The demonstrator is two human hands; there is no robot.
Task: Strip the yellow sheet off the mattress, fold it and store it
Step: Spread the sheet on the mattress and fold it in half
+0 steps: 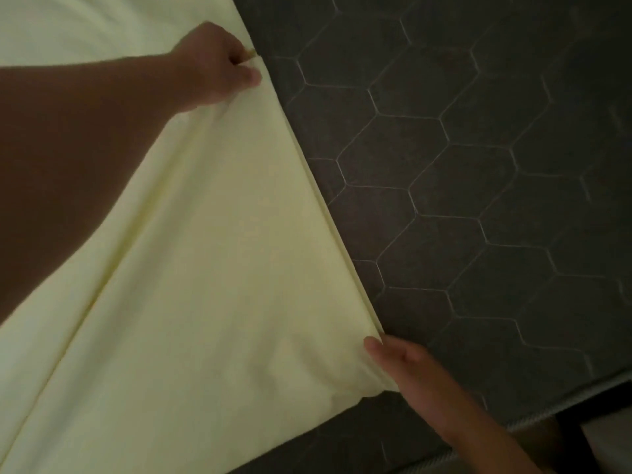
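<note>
- Two bare hands work at one straight edge of the yellow sheet [212,254], which lies spread over the left and middle of the view on the mattress [461,172].
- The mattress is dark grey, quilted in a pattern of pale-stitched hexagons, and its bare top shows to the right of the sheet and in a strip below the sheet's near corner.
- The left hand [219,65] reaches in from the left on a bare forearm, to the far end of the sheet's edge.
- Its fingers are curled and its grip is closed on the cloth there, a small bit of the yellow fabric showing between the fingers and the thumb.
- The right hand [407,366] comes in from the lower right, at the near corner of the sheet.
- Its thumb lies on top of the cloth at that corner; the other fingers are hidden beneath the fabric, so the grip appears to pinch the corner, though the underside cannot be seen.
- Between the two hands the edge runs taut and straight, with a narrow hem or doubled layer visible along it.
- Long soft creases run through the sheet from the left hand towards the lower left.
- The mattress's lower border shows a pale piped seam, with dark space beyond it at the lower right corner.
</note>
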